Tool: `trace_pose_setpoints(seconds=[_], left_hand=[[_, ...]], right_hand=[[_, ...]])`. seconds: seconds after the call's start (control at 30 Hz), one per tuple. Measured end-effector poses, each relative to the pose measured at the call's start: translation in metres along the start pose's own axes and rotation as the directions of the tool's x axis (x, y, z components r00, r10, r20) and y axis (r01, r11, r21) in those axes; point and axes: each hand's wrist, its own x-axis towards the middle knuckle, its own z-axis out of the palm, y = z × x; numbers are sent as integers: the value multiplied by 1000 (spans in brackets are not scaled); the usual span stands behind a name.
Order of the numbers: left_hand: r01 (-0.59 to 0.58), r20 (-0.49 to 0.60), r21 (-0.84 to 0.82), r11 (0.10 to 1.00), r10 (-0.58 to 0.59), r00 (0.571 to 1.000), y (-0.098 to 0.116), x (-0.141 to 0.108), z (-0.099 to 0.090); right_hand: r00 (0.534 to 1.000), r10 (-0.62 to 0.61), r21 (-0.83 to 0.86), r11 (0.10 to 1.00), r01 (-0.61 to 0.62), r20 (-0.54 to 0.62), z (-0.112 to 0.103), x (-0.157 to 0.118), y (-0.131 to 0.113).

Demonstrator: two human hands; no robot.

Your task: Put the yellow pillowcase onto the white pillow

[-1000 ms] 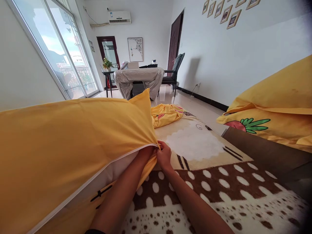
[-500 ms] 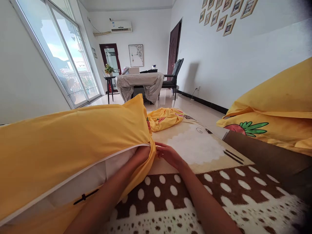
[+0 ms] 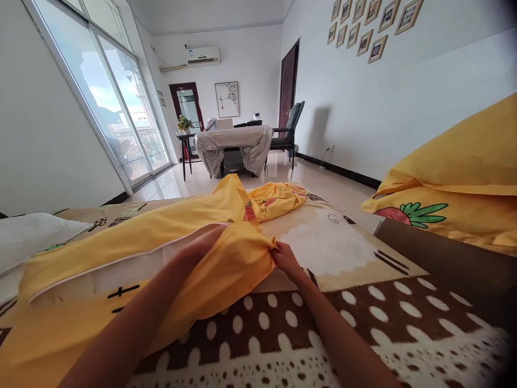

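Note:
A yellow pillowcase (image 3: 161, 223) lies across the bed in front of me, its long white-edged opening facing me. My left forearm (image 3: 177, 275) reaches into that opening. The fingers of my left hand are hidden inside the cloth, so their hold does not show. At the right end of the case, my right hand (image 3: 286, 257) is closed on a pinched-up corner of the fabric from outside. Just beyond lies a bunched yellow cloth (image 3: 278, 199) with a red and green print. To the left rests a white pillow (image 3: 36, 234).
A brown and cream blanket (image 3: 323, 242) with a sheep picture and white dots covers the bed. Yellow pillows (image 3: 448, 161) with a carrot print are stacked at the right. Farther off stand a covered table (image 3: 234, 137) and a black chair (image 3: 288, 132).
The pillowcase has dropped and flattened, uncovering the white pillow at the left. My right hand has closed on the corner and pulled it slightly right. My left arm has shifted left.

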Motion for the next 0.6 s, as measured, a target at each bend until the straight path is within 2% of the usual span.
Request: trace_pose_setpoints(seconds=[0.1, 0.17, 0.23, 0.3, 0.37, 0.43, 0.53, 0.57, 0.6], left_hand=[[200, -97, -145, 969, -215, 972, 8, -11, -28], [307, -164, -115, 945, -322, 932, 11, -14, -44], [308, -305, 136, 942, -256, 917, 13, -14, -59], [298, -493, 366, 882, -88, 866, 15, -11, -74], [319, -640, 425, 847, 32, 768, 22, -8, -87], [336, -756, 372, 865, 72, 651, 34, -4, -97], [294, -894, 278, 915, 134, 428, 62, 2, -104], [266, -915, 270, 925, 161, 370, 71, 4, -104], [234, -922, 282, 931, 195, 336, 80, 5, -103]], right_hand=[[998, 54, 52, 997, -56, 40, -2, -3, -7], [986, 89, 106, 989, -104, 140, -5, -8, -18], [956, 106, 158, 975, -154, 275, -10, -15, -32], [919, 104, 196, 962, -190, 379, -14, -22, -49], [894, 82, 229, 953, -200, 441, -13, -30, -64], [881, 21, 252, 955, -158, 472, -3, -40, -78], [866, -117, 211, 977, 13, 487, 20, -63, -98], [852, -162, 177, 981, 83, 497, 28, -72, -105], [840, -199, 138, 979, 150, 505, 36, -82, -110]])
